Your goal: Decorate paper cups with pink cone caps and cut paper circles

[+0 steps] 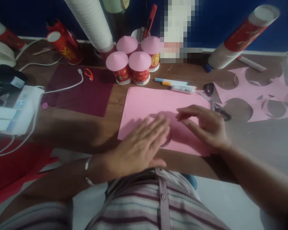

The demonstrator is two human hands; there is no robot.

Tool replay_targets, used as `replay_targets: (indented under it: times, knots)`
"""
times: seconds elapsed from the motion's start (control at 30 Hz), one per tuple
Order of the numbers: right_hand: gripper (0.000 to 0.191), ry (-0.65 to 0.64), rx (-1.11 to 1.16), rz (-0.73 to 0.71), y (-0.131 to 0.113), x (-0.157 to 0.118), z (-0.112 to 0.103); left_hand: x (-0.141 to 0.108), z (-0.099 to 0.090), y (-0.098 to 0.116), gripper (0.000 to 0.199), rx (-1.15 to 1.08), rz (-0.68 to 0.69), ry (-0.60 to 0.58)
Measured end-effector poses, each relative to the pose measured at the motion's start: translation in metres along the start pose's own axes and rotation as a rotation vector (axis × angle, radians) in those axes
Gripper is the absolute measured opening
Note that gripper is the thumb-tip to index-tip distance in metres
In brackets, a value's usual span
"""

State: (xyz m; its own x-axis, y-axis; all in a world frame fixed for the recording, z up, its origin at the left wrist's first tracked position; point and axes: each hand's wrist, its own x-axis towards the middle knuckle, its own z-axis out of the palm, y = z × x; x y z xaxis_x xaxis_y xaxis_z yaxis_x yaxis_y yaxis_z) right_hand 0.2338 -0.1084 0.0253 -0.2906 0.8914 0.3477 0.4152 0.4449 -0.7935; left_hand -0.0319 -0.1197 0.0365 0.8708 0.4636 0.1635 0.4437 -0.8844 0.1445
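My left hand [146, 143] lies flat, fingers stretched out together, over a pink sheet of paper [141, 99]. Under its fingers shows the curved edge of a round thing [168, 140], mostly hidden by the hand. To the right, my right hand [206, 126] hovers over the sheet, thumb and fingers curved with a small gap between the tips and nothing visible in them. Scissors [212, 102] with dark handles lie just beyond it. Along the sheet's far edge are several markers, among them a white marker [182, 89].
Red paper cups with pink cone tops [140, 60] stand at the back, beside a tall stack of white cups [92, 25]. Cut-out pink paper [256, 95] lies right. On the left are a maroon sheet [81, 92], a white cable [62, 91] and a white box [26, 108].
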Motion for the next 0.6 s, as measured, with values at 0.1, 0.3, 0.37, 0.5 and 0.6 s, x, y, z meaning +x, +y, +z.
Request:
replay_targets:
  times: [0.1, 0.3, 0.37, 0.5, 0.6]
  knots:
    - [0.028, 0.036, -0.035, 0.018, 0.000, -0.002, 0.000, -0.004, 0.019, 0.028, 0.096, 0.049, 0.095, -0.047]
    - [0.030, -0.001, -0.057, 0.011, 0.001, -0.001, 0.002, -0.007, 0.046, 0.022, 0.097, 0.072, 0.064, 0.021]
    - [0.030, -0.004, -0.050, 0.011, 0.003, -0.001, 0.002, -0.007, 0.048, 0.017, 0.098, 0.054, 0.064, 0.008]
    - [0.029, 0.029, -0.041, 0.024, 0.005, 0.000, 0.003, -0.006, 0.050, 0.013, 0.100, 0.030, 0.056, -0.059]
    - [0.027, 0.032, -0.035, 0.052, 0.005, 0.001, 0.004, -0.004, 0.050, 0.013, 0.103, 0.012, 0.032, -0.071]
